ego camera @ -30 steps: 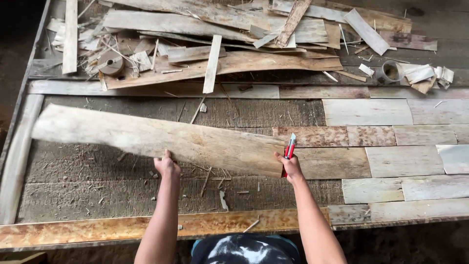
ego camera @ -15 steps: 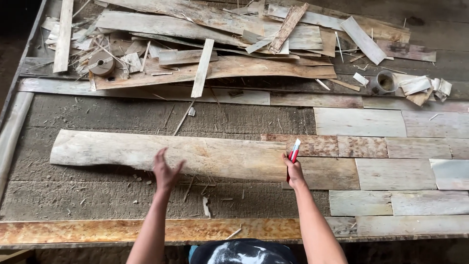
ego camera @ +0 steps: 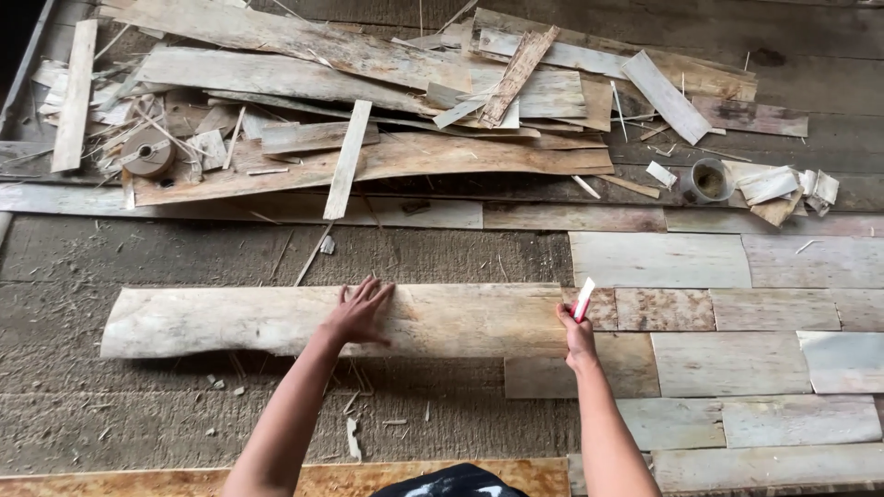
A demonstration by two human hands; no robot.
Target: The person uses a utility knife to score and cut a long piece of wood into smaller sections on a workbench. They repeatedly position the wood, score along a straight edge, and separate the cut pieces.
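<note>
Here, a long pale wooden plank [ego camera: 276, 317] is lying flat across a rough brown mat [ego camera: 138, 414], and everything else is placed by that plank. The left hand [ego camera: 357, 313] is resting palm down on the plank's middle, fingers spread wide and pointing away from the person. The right hand [ego camera: 578, 333] is sitting at the plank's right end, fingers closed around a small red and white tool [ego camera: 584, 299] whose tip is pointing up and away; what kind of tool it is cannot be told. Just right of the plank's end, flat rectangular veneer pieces [ego camera: 727, 359] are lying edge to edge in rows, pale grey and tan, and the plank's right end is overlapping the nearest of them. Beyond the plank's far edge, a loose pile of scrap boards [ego camera: 368, 101] is spreading across the surface. A roll of tape [ego camera: 147, 152] is lying at the pile's left side, beyond the plank's left end, and a small round tin [ego camera: 707, 179] is sitting beyond its right end. Below the plank's near edge, wood splinters [ego camera: 354, 437] are scattered on the mat.
</note>
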